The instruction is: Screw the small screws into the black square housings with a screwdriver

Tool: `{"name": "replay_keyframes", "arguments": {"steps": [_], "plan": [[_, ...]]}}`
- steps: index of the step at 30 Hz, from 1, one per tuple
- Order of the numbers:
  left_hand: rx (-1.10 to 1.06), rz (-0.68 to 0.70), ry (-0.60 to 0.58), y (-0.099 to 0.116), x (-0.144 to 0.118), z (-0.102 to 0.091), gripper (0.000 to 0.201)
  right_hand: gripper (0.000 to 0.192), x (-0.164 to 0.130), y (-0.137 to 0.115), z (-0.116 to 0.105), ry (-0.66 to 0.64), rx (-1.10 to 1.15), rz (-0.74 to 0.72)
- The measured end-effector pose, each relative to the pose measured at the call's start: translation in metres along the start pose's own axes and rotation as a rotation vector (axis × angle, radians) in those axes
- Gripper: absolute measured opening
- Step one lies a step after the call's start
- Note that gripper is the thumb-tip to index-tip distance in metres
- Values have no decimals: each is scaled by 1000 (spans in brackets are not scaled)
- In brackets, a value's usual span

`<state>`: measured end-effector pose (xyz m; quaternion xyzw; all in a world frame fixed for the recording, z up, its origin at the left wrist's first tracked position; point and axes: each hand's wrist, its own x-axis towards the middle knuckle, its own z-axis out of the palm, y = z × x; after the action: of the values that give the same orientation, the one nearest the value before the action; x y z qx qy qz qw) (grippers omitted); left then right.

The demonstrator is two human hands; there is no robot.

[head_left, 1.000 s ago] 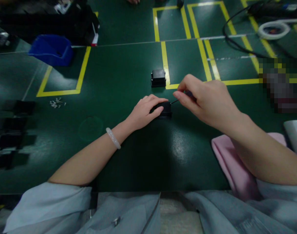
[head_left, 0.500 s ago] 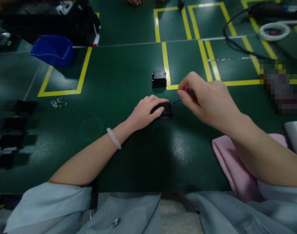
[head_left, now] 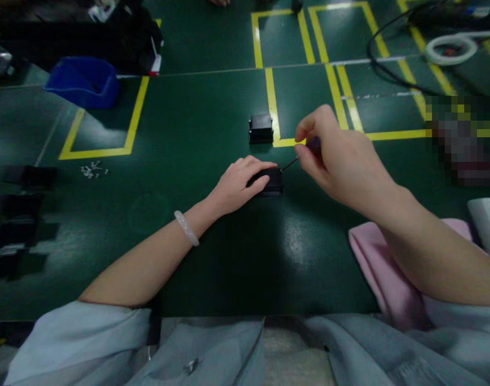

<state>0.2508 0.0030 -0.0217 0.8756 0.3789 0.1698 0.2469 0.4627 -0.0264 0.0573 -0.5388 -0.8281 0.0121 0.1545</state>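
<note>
My left hand [head_left: 245, 183] grips a small black box [head_left: 274, 182] on the green table, thumb on the near side and fingers over its top. In my right hand [head_left: 337, 150] is a screwdriver [head_left: 290, 164], pinched by its dark handle. The thin shaft slopes down to the left, and its tip is at the box's right end. Whether a screw sits under the tip is too small to tell. A second black box [head_left: 261, 128] stands just beyond, with small shiny screws at its sides.
Loose screws [head_left: 93, 170] lie to the left. Several black parts [head_left: 20, 233] line the left edge. A blue bin [head_left: 84, 83] stands by a black crate [head_left: 76, 37] at the back left. Pink cloth [head_left: 376, 257] lies under my right forearm. A white hose coil [head_left: 450, 49] and black cable are back right.
My right hand has risen slightly, and the screwdriver stands steeper, with more of its handle showing. My left hand stays on the box. The whole view has shifted a little.
</note>
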Motion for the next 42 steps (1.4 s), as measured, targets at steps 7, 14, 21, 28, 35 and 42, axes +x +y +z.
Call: {"name": "replay_keyframes", "arguments": {"steps": [7,14,21,28,35,42], "plan": [[5,2,5,-1,-1,1,41,35,0,0,0,-35,-60,-16],[11,-1,1,0,0,0,40,28,-2,0,-2,-4,-20,-57],[11,-5,-1,-1,0,1,40,35,0,1,-3,-47,-56,-26],[6,-2,3,0,0,0,40,32,0,2,-5,-52,-6,-37],[4,-3,2,0,0,0,40,28,0,2,-6,-55,19,-16],[7,11,3,0,0,-1,40,35,-1,2,-4,-41,-54,-47]]}}
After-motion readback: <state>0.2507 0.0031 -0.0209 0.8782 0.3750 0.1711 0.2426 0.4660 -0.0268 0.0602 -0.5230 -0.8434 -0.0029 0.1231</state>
